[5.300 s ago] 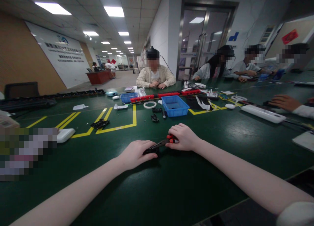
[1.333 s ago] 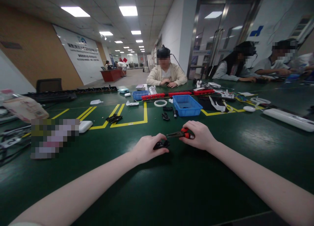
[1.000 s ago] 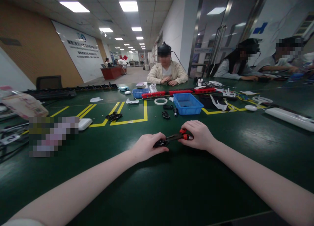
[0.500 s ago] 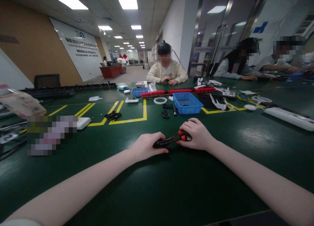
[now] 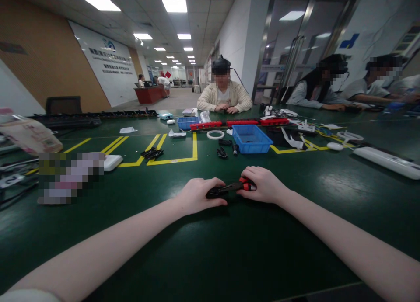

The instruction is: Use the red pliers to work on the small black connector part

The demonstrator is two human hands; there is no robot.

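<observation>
Both my hands rest on the green table (image 5: 229, 249) in front of me. My right hand (image 5: 264, 186) is closed round the red handles of a pair of pliers (image 5: 234, 187). The pliers' dark jaws point left and bite on a small black part (image 5: 213, 192). My left hand (image 5: 197, 197) presses that black part down against the table with curled fingers. The two hands are a few centimetres apart, joined by the pliers.
A blue bin (image 5: 251, 139) stands just beyond my hands, with small black parts (image 5: 222, 152) beside it. More black parts (image 5: 152, 153) lie inside yellow floor-style markings (image 5: 170, 161). A white power strip (image 5: 387, 162) lies right. Other people sit at the far side.
The pliers' jaws came down from just above the black part onto it and now grip it. My right hand sank slightly toward the table; my left hand stayed put.
</observation>
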